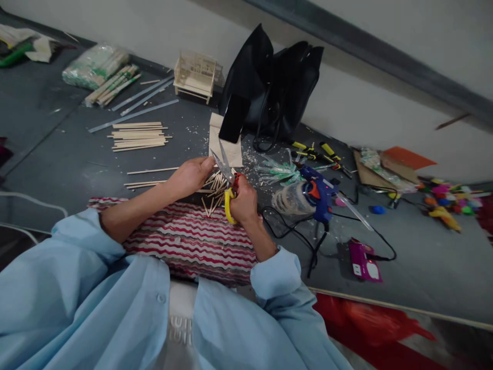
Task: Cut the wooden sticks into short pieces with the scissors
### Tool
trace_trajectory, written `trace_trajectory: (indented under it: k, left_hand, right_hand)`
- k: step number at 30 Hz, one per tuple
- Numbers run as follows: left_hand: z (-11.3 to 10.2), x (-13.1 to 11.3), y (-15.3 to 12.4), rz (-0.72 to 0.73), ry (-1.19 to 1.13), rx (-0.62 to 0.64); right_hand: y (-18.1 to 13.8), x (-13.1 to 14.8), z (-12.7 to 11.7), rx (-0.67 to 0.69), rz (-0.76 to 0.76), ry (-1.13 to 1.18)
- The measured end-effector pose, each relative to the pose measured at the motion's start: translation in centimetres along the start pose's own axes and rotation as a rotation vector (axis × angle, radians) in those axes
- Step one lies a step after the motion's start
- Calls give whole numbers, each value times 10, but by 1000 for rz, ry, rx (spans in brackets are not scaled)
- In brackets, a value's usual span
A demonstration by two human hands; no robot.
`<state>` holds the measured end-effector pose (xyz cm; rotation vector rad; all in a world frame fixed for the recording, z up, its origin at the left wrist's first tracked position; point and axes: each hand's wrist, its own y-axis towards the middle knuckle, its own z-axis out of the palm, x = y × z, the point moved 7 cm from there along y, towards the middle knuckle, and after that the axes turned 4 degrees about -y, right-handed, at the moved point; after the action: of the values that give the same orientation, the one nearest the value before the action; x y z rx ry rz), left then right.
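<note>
My right hand [243, 199] is wrapped round the yellow and red handles of a pair of scissors [224, 167]. The blades stand apart, pointing up and away from me. Close to their tips, my left hand [195, 176] is closed in a pinch; what its fingertips hold is too small to make out. Under and between both hands lies a pile of short cut wooden sticks [217, 185], at the edge of a red-and-white striped cloth [192, 236]. Several long thin sticks [150, 170] reach toward my left wrist from the left.
A bundle of sticks [138, 136] lies left, below a small wooden model bench [195, 77]. Behind the scissors are a phone [234, 118] and a black bag [277, 77]. A blue glue gun [319, 190] rests on a plastic container [290, 199], its black cord looping over the table.
</note>
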<state>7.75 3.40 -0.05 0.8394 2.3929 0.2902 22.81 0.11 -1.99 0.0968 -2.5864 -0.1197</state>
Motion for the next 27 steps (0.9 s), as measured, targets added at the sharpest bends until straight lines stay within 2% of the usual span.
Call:
trace_trajectory:
  k: [11, 17, 27]
  left_hand:
    - [-11, 0, -2, 91, -244, -140]
    - [-10, 6, -1, 34, -273, -96]
    - [-18, -2, -1, 96, -398, -31]
  right_hand:
    - [2, -4, -1, -18, -16, -22]
    - [0, 2, -5, 4, -53, -28]
    - [-3, 4, 0, 30, -81, 28]
